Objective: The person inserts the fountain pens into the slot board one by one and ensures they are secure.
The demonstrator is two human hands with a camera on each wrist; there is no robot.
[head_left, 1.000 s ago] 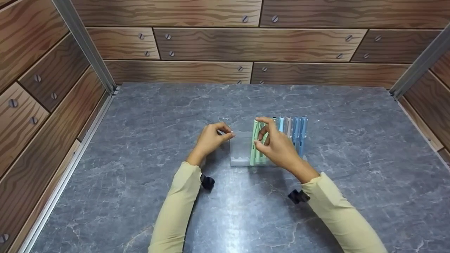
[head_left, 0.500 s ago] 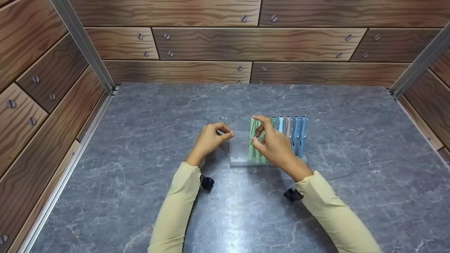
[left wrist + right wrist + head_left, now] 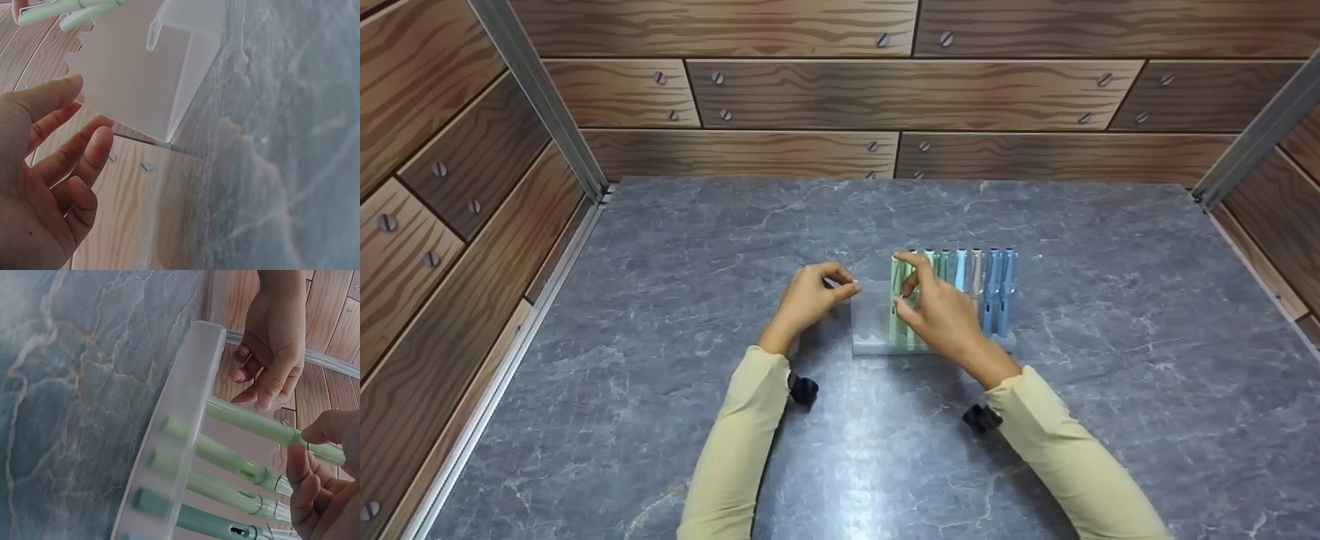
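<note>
A frosted clear pen stand (image 3: 874, 315) sits on the table, its left part bare. My left hand (image 3: 812, 294) pinches the stand's left edge between thumb and fingers, close to the notches that show in the left wrist view. My right hand (image 3: 949, 313) holds a light green pen (image 3: 253, 421) by its upper part, between thumb and fingers. That pen leans at the left end of the row, its lower end behind the stand's front lip (image 3: 198, 363). Beside it, two more light green pens and a dark teal pen (image 3: 208, 522) rest in the stand.
Farther right in the stand are a light blue pen (image 3: 961, 262), a grey pen (image 3: 976, 264) and two blue pens (image 3: 1003, 311). The grey marbled table (image 3: 660, 375) is bordered by wood-patterned walls (image 3: 915, 94) and metal rails (image 3: 547, 112).
My right hand has shifted slightly left with the light green pen, whose lower end has gone from in front of the stand's lip to behind it. My left hand stays in place.
</note>
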